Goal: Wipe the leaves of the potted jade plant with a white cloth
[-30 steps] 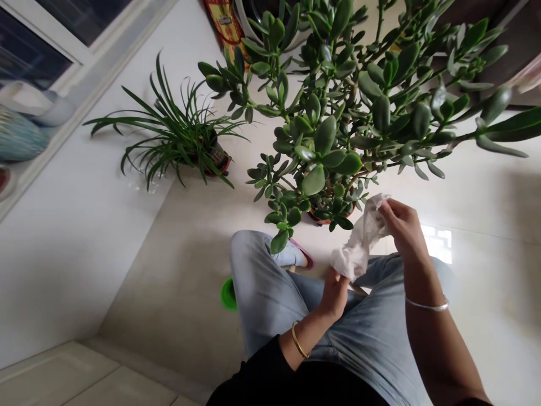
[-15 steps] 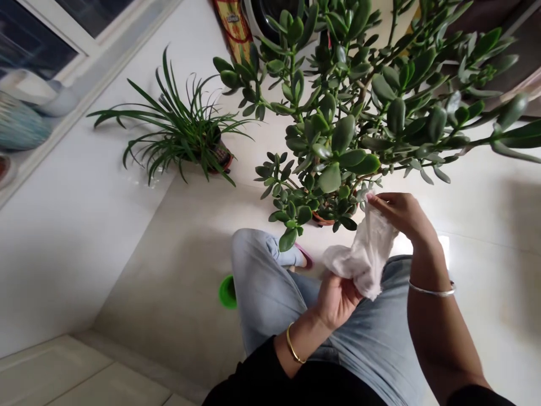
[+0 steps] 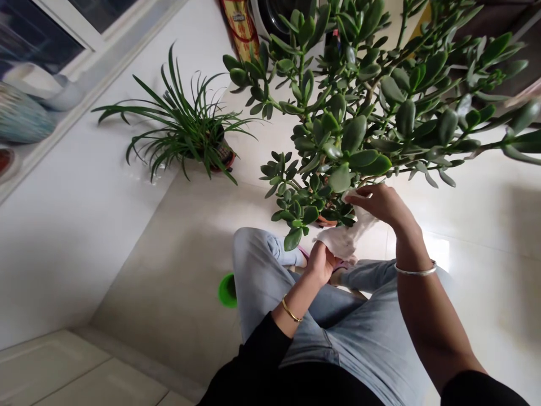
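left hand (image 3: 321, 265) and right hand (image 3: 380, 203) pinch crumpled tissue (image 3: 340, 241) by jade leaves (image 3: 340, 178)

I can't read anything here. The only print I can see is a small label (image 3: 239, 17) on a red and yellow bag (image 3: 236, 39), up at the top of my view, too small and blurred to make out.
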A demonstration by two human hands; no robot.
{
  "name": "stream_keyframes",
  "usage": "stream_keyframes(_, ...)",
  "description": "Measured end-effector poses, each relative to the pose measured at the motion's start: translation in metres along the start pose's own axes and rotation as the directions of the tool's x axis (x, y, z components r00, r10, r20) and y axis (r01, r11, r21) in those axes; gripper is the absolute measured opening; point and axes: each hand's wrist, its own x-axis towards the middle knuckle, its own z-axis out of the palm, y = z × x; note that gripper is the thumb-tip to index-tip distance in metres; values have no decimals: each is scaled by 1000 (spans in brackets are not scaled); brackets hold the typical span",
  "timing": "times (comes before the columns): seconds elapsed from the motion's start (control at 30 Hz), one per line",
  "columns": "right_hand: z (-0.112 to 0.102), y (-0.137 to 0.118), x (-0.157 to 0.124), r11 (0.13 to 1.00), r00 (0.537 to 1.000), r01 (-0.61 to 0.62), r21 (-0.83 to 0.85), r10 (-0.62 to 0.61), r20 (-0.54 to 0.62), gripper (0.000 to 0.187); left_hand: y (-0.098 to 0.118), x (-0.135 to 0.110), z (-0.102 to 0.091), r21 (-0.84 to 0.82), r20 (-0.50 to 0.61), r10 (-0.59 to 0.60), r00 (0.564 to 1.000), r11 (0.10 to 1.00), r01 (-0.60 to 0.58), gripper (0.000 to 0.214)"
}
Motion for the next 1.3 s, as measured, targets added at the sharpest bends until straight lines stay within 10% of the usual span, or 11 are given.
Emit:
stream_keyframes(0.37, -6, 4, 14, 994, 976, 87, 73, -100, 193, 34, 0, 27, 4, 346, -26, 275, 961, 905, -249, 22)
stream_keyframes(0.9, 4, 17, 31, 949, 914, 309, -65, -277, 298, 19, 1, 34, 4, 567, -31, 339, 940, 781, -263, 10)
stream_keyframes(1.3, 1, 33, 26, 914, 886, 387, 127, -406, 223, 30, 0, 38, 2, 617, -4, 357, 934, 736, -279, 13)
